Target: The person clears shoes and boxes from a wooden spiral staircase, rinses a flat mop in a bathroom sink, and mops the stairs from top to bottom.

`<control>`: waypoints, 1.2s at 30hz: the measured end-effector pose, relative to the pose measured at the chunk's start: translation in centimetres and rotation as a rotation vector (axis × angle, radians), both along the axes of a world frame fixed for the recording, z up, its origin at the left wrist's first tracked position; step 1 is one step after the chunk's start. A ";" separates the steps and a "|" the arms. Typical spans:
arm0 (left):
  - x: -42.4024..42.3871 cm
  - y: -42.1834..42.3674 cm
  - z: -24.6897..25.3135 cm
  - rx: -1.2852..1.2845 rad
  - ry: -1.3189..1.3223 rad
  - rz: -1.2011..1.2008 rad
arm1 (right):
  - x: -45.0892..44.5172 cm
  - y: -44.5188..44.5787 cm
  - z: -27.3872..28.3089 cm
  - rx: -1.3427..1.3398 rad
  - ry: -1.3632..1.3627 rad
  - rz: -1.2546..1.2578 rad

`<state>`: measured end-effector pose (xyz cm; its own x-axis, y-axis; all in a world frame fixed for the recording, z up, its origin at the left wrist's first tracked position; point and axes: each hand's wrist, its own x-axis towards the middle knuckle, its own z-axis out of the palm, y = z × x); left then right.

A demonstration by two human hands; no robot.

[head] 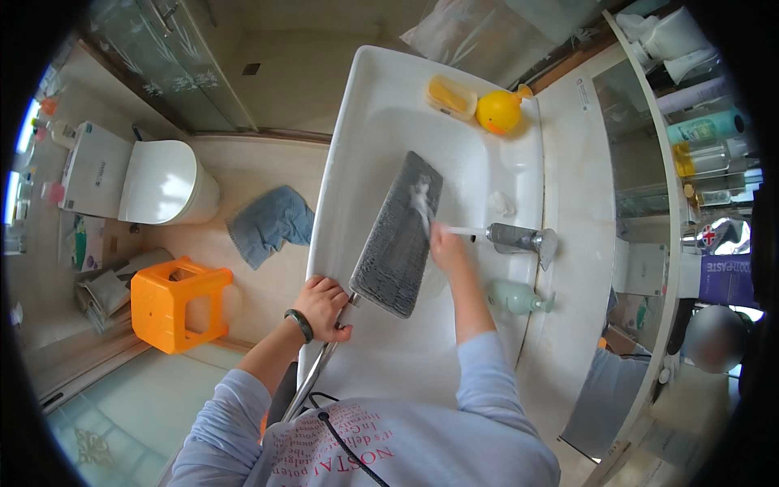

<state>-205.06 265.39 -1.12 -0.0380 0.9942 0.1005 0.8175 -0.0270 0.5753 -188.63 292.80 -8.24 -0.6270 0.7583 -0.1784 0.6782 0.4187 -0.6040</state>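
Note:
A flat mop with a grey fluffy pad (398,243) lies tilted in the white washbasin (377,85), pad side up, with white foam (421,198) on its upper half. My left hand (322,306) grips the metal mop handle (316,371) at the basin's front rim, just below the pad. My right hand (449,246) is at the pad's right edge, by the foam. Its fingertips are partly hidden, so I cannot tell whether they hold the pad. Water runs from the chrome faucet (514,236) towards that hand.
A yellow duck-shaped bottle (499,112) and a soap box (450,97) sit on the basin's far corner. A green pump bottle (517,297) stands near my right forearm. Left on the floor are a blue cloth (271,222), an orange stool (176,304) and a toilet (164,182). Mirrored shelves (663,146) line the right.

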 end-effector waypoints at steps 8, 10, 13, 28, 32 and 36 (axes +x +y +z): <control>0.2 -0.1 0.0 0.033 -0.004 0.027 | 5.1 -8.7 8.9 -0.236 0.176 0.195; 0.3 0.1 0.3 0.019 0.008 0.021 | 4.1 -6.5 6.2 -0.156 0.078 0.064; 0.4 0.4 0.3 0.041 0.004 0.014 | 2.5 -1.5 0.9 -0.007 0.026 -0.149; 0.2 0.3 0.7 -0.029 0.024 0.014 | -1.4 -2.5 6.9 0.120 0.091 0.296; 0.1 0.4 1.0 -0.048 0.045 -0.005 | -5.1 3.7 3.3 0.139 -0.118 0.146; 0.1 0.5 1.1 -0.049 0.039 -0.014 | -5.5 5.5 2.0 0.131 -0.183 -0.070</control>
<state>-204.98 265.87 -0.02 -0.0211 0.9984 0.0524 0.8390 -0.0108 0.5440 -194.09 298.31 -6.25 -0.5380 0.8231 -0.1819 0.8018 0.4330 -0.4118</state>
